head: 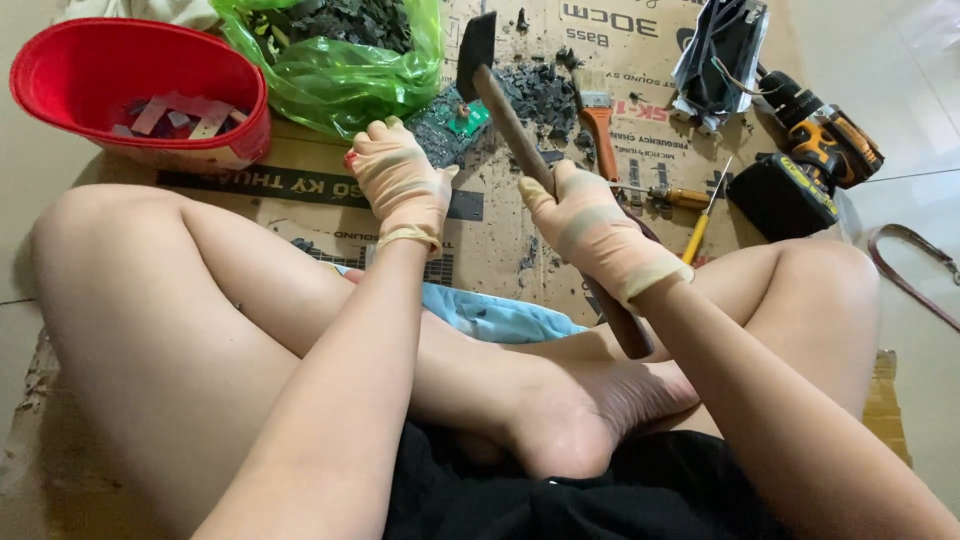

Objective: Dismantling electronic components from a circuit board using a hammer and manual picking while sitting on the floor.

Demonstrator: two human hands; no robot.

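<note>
— Where's the circuit board [452, 122]?
— On the cardboard [500, 235] beside the green bag [340, 70]; my gloved left hand [402, 185] presses its edge, fingers curled.
— And the hammer [520, 140]?
— My right hand [590, 228] grips its wooden handle; head raised above the debris [540, 90].

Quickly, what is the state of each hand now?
Left hand: pressing on the green circuit board, fingers curled.
Right hand: closed around the hammer handle.
</note>
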